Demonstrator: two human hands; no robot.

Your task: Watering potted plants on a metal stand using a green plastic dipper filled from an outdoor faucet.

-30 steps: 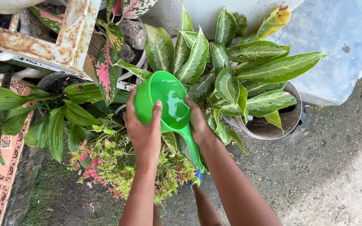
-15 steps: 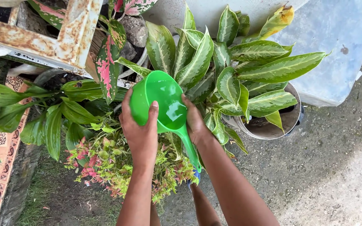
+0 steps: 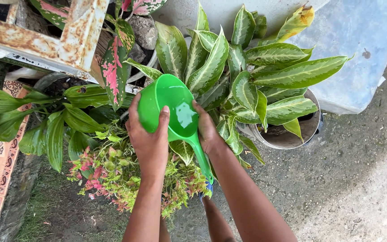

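Above the cluster of potted plants, a green plastic dipper (image 3: 175, 112) sits cupped between both hands. Its bowl lies toward 11 o'clock and its handle runs down toward 5 o'clock, so the long axis goes from upper left to lower right, with the open mouth facing up at the camera and water showing inside. The left hand (image 3: 148, 139) wraps the bowl from the 8 o'clock side, its fingers (image 3: 163, 120) curled over the rim. The right hand (image 3: 209, 132) presses the bowl's 4 o'clock side, just where the handle starts; its fingers are mostly hidden behind the bowl. Both hands touch the dipper, neither nearer than the other. Under it, at 6 o'clock, grows a small red-and-yellow-leaved plant (image 3: 113, 175); at 2 o'clock stands a variegated green plant (image 3: 265, 76) in a metal pot (image 3: 292, 136).
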